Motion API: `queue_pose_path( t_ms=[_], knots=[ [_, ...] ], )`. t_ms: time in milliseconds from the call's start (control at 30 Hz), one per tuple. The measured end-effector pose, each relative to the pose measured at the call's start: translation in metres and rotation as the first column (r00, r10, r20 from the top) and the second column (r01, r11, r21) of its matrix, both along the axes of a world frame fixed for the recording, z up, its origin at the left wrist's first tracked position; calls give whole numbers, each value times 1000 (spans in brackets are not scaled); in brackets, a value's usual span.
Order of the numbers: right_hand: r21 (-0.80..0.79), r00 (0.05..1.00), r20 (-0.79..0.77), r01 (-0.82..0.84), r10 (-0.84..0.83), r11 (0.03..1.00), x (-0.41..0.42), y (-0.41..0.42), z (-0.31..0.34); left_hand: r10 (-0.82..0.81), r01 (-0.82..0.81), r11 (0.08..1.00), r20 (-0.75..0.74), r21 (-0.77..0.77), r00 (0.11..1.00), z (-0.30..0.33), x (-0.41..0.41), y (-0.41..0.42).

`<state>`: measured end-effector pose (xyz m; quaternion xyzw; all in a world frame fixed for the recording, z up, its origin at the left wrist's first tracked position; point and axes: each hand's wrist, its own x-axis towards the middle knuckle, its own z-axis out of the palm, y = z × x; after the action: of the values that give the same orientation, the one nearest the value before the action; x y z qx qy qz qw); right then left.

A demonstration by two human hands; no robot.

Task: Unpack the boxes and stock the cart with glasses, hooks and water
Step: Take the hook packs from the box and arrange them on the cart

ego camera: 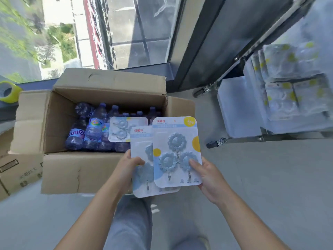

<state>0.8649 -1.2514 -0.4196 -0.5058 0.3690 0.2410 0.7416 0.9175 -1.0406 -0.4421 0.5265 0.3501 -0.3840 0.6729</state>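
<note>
My right hand (207,177) holds a pack of blue flower-shaped hooks (177,150) by its lower right corner, thumb on the front. Overlapped behind it is a second hook pack (142,159), gripped at its left edge by my left hand (126,168). Both packs hang over the near right corner of an open cardboard box (59,112). Inside the box lie several water bottles (93,127) with a third hook pack (124,129) on top of them. The cart (252,136) stands at the right, its shelf stacked with more hook packs (288,83).
A second cardboard box (16,172) sits at the far left. A roll of tape with a yellow-green rim (8,91) rests on the window sill. A large window runs behind the box. Grey floor lies between the box and the cart's castors (214,143).
</note>
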Motion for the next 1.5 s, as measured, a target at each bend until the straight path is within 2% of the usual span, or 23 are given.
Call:
queue_pose_path(
  t_ms=[167,333,433,567,700,800,1067,1267,1500],
  knots=[
    [22,990,58,130,-131,991,-103,-93,26,-53,58,996,73,-73,996,32,-80,-101],
    [1,945,68,320,-319,948,-219,-200,61,-105,112,984,60,-139,993,56,-179,-224],
    [-11,916,81,395,-393,919,-267,-254,82,-155,164,978,74,-127,985,69,-219,-286],
    [11,868,86,490,-489,872,-306,-315,101,-200,209,966,69,-151,977,87,-246,-358],
    [29,835,74,545,-545,838,-318,-374,104,-432,444,891,124,-95,893,94,-248,-417],
    [45,805,58,589,-590,807,-318,-420,99,-497,506,861,133,-46,858,90,-238,-466],
    [69,765,24,641,-643,765,-297,-569,92,-314,323,946,160,-33,936,85,-215,-612],
    [49,859,31,509,-511,859,-260,-691,71,-64,72,997,220,-25,973,69,-193,-709],
    [-22,953,42,300,-299,954,-188,-793,25,155,-154,988,222,-25,963,28,-175,-794]
  ],
)
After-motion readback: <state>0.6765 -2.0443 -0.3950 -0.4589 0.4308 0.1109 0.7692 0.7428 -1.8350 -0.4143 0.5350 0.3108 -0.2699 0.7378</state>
